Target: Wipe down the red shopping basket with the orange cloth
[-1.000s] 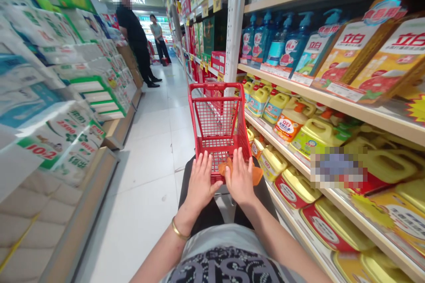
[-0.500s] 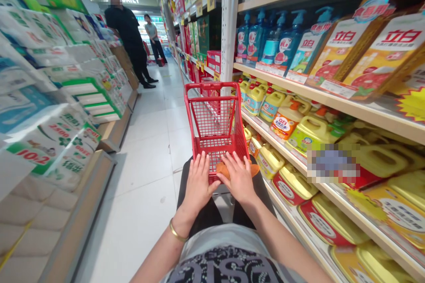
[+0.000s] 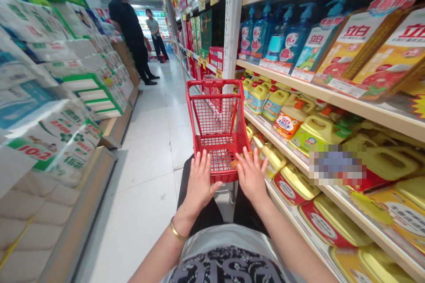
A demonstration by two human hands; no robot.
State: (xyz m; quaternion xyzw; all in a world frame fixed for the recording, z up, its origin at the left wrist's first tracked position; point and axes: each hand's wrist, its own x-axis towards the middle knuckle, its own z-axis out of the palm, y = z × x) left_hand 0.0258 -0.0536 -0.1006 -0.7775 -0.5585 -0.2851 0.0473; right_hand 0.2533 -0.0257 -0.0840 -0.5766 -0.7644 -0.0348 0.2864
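Observation:
A small red shopping cart [image 3: 217,141] with grid walls stands right in front of my knees. My left hand [image 3: 198,181] is held over its near left edge, palm down, fingers stretched out, with a gold bangle [image 3: 179,230] on the wrist. Over the near right corner, my right hand [image 3: 251,177] is spread with its fingers apart. Part of an orange item [image 3: 239,160] shows beside the right fingers; the hand hides most of it, and its kind cannot be made out. Whether either hand touches the cart is unclear.
Shelves on the right carry blue pump bottles [image 3: 290,40], yellow jugs [image 3: 314,132] and large amber bottles [image 3: 352,48]. Tissue packs [image 3: 56,141] are stacked on the left. Down the aisle [image 3: 149,124] stand a person in black [image 3: 131,26] and another person [image 3: 154,33].
My right hand has moved right and spread its fingers. Less of the orange item shows now, at the cart's right side. My left hand has hardly moved.

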